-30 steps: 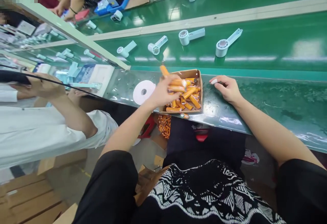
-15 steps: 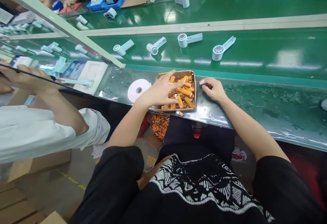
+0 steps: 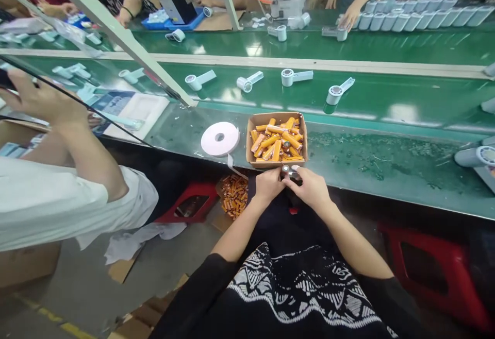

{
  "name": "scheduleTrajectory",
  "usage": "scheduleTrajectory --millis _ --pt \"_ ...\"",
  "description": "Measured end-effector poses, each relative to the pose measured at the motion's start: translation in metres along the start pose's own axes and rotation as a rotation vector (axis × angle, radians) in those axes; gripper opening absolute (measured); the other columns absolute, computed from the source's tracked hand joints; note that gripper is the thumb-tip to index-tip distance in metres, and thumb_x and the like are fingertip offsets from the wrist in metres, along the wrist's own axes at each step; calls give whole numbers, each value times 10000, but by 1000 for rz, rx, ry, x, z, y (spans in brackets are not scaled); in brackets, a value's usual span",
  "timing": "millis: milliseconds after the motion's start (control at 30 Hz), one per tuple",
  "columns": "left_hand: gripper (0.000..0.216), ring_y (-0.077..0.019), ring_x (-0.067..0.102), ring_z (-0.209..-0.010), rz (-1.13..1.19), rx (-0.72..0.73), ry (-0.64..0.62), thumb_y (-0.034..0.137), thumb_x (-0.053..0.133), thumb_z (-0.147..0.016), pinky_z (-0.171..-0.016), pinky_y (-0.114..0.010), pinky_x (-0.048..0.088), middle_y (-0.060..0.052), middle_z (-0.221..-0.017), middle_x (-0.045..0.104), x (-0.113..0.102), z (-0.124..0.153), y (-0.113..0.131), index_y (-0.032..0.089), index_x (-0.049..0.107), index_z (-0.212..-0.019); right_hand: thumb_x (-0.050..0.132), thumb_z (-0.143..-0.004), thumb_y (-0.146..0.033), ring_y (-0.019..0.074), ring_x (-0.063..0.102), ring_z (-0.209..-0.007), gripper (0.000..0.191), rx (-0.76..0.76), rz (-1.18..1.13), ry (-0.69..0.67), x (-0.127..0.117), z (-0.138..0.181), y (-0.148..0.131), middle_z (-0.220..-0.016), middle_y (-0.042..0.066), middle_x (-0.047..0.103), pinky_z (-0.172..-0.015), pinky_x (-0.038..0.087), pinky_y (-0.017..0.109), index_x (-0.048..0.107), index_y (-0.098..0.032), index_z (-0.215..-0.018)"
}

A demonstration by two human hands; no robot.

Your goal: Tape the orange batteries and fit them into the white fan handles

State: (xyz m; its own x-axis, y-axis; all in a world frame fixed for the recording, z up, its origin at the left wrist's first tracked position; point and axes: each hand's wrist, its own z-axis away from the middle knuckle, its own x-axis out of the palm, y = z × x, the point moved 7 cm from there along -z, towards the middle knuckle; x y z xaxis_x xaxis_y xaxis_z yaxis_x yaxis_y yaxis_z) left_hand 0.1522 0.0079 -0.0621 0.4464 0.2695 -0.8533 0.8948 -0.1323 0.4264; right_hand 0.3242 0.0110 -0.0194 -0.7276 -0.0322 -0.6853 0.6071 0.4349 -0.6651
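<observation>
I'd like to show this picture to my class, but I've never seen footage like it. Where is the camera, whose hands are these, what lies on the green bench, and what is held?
No machine here: the camera sits on a person's head and looks down at their own arms. Their left hand and right hand meet at the near edge of the green bench and together pinch a small shiny part, too small to name. Just beyond stands a cardboard box of orange batteries, with a roll of white tape to its left. Farther back, white fan bodies lie on a green belt. The white sleeve at the left belongs to a co-worker.
</observation>
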Motion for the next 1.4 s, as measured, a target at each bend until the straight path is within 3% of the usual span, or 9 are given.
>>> scheduleTrajectory --millis 133,267,367,467,567,767,900,1133,1400 --pt "313 -239 791 -831 90 124 3 354 590 -1068 -772 -321 614 -124 -899 825 3 5 4 179 830 -1167 754 -988 -642 332 814 -827 408 65 -25 -78 21 -13 -5 -955 119 852 -750 634 416 790 -252 -1104" --pt "352 -206 753 -745 185 257 43 472 614 -1103 -769 -330 628 -74 -816 789 -19 10 -7 205 810 -1223 685 -1052 -560 314 820 -889 300 71 -233 46 -30 -32 -11 -1023 98 847 -853 665 454 743 -280 -1145" --pt "310 -215 753 -829 180 239 224 463 621 -1098 -836 -369 626 -76 -919 800 -70 6 -62 221 805 -1155 644 -1082 -505 316 778 -1190 328 16 -470 277 -89 -52 -8 -1231 93 792 -1081 631 524 595 -334 -1357" --pt "310 -274 728 -1083 56 62 271 438 651 -1056 -1076 -479 567 -84 -1131 799 -119 -10 -146 211 780 -1222 629 -1080 -471 248 785 -994 382 51 -629 216 -101 -76 7 -1144 39 699 -920 687 454 468 -385 -1415" --pt "500 -372 617 -1344 4 25 124 490 795 -892 -1246 -567 443 -97 -1351 766 -144 -28 -199 224 765 -1315 659 -1052 -400 179 691 -767 496 81 -609 67 -82 -84 19 -1119 20 625 -740 671 370 398 -404 -1473" --pt "841 -480 256 -1644 -317 -172 -548 472 641 -940 -1315 -651 338 -124 -1822 334 -124 -62 -229 219 426 -1712 689 -1031 -346 269 714 -1089 645 68 -379 -94 -70 -73 4 -1313 125 688 -1046 622 483 390 -278 -1599" --pt "733 -432 389 -1562 -373 -52 -604 460 627 -936 -1347 -594 308 -205 -1692 493 -131 -80 -215 132 538 -1586 741 -1002 -366 298 742 -1172 497 60 -385 -199 -81 -81 -16 -1320 110 754 -1054 632 482 630 -280 -1479" --pt "619 -469 420 -1476 -345 317 135 411 792 -922 -1229 -629 426 -190 -1392 655 -205 -30 -80 216 621 -1485 953 -828 -457 300 805 -1200 588 164 -799 -40 -80 -77 -24 -1271 58 837 -1113 671 497 816 -252 -1362" --pt "688 -428 462 -1379 -412 542 259 226 824 -880 -1125 -567 490 -143 -1227 739 -201 -7 15 227 624 -1539 930 -860 -352 305 823 -1199 462 121 -893 36 -64 -65 -46 -1285 4 835 -1115 686 512 846 -283 -1308"
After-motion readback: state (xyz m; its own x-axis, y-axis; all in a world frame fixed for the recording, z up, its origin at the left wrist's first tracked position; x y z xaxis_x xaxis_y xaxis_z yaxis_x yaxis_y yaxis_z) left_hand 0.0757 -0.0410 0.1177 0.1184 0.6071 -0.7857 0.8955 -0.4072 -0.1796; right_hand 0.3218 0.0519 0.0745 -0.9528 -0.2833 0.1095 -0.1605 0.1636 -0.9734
